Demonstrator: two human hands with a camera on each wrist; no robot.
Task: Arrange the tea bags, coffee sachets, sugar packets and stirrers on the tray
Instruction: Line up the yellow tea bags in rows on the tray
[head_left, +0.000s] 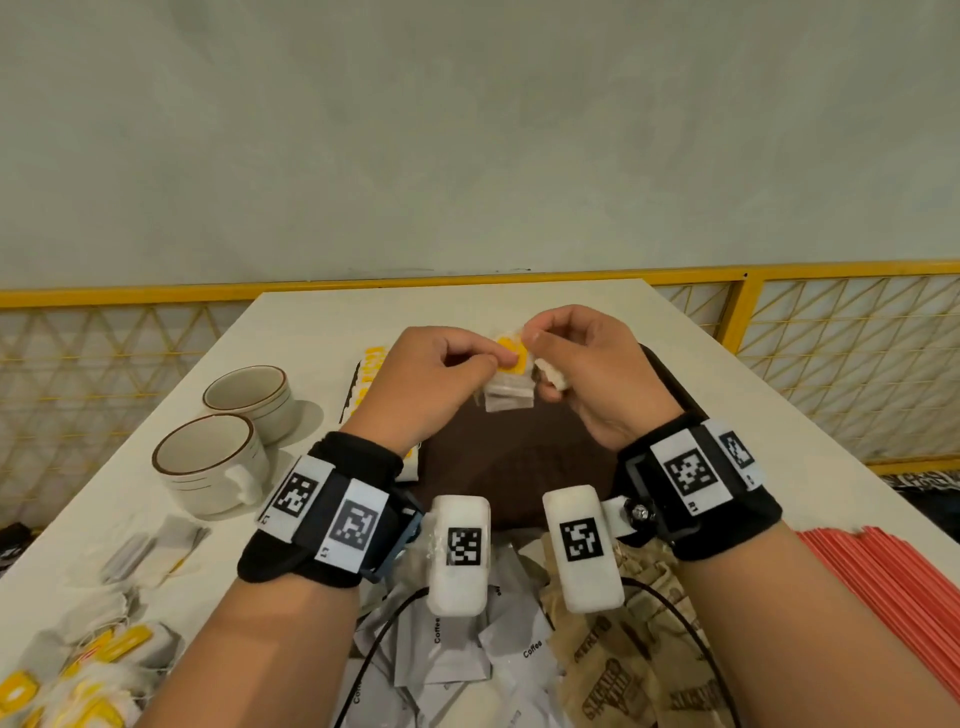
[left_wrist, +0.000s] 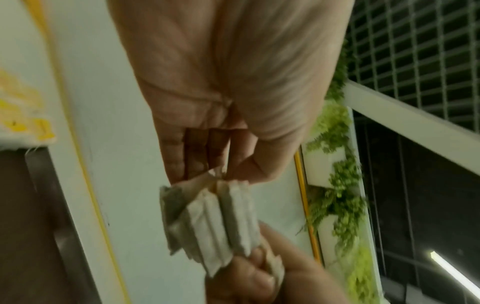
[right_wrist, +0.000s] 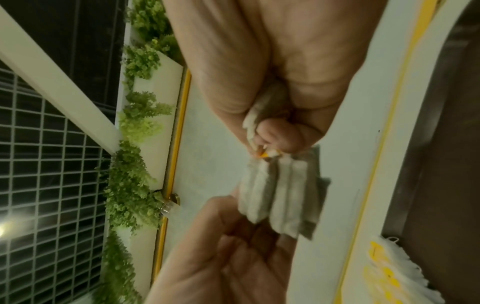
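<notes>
Coffee sachets (head_left: 467, 670) lie nearest us, unsorted below the wrists. Above the dark tray (head_left: 519, 467) we hold a small stack of tea bags (head_left: 508, 395): left hand (head_left: 431, 384) pinches its yellow tag end, right hand (head_left: 587, 374) pinches alongside, apparently squaring the stack before placement. Blur hides the exact finger contact.

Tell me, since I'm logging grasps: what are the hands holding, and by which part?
Both hands pinch a small bunch of tea bags by its top, at the yellow tags: left hand, right hand.
</notes>
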